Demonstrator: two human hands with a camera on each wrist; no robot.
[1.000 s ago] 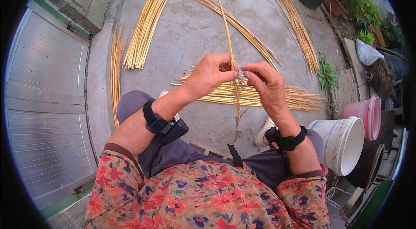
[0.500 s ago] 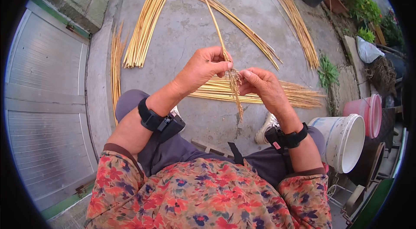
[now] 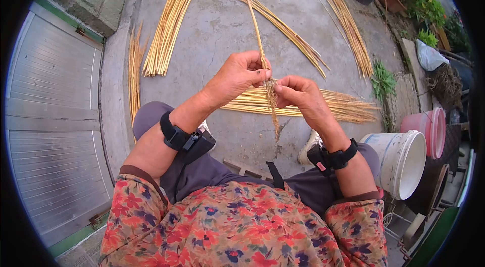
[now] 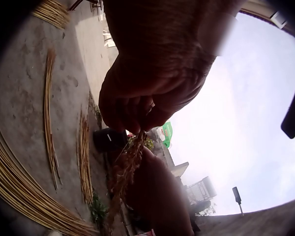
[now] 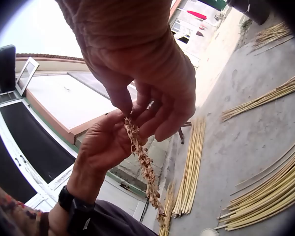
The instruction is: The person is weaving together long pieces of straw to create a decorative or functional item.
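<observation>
A long dry stalk [image 3: 251, 12] runs up and away from the hands in the head view, its husky seed head [image 3: 273, 110] hanging downward. My left hand [image 3: 237, 76] pinches the stalk between thumb and fingers, just where the seed head begins. Close beside it, my right hand [image 3: 303, 98] pinches the upper strands of the seed head with thumb and fingertips. In the right wrist view, the brown husks [image 5: 146, 169] dangle below the right thumb. The left wrist view shows the same seed head [image 4: 130, 169] in shadow between both hands.
Under the hands lies a bundle of dry stalks [image 3: 343, 107] on the concrete. More bundles lie ahead: a thick one [image 3: 174, 19], a thin slanted one [image 3: 283, 27] and one at right [image 3: 346, 24]. A white bucket [image 3: 386, 158] and pink bucket [image 3: 427, 130] stand at the right.
The right hand, earlier held apart with fingers raised, has come in and now pinches the seed head. The left hand shifted slightly left and away; the stalk's far end swung left, then partly back.
</observation>
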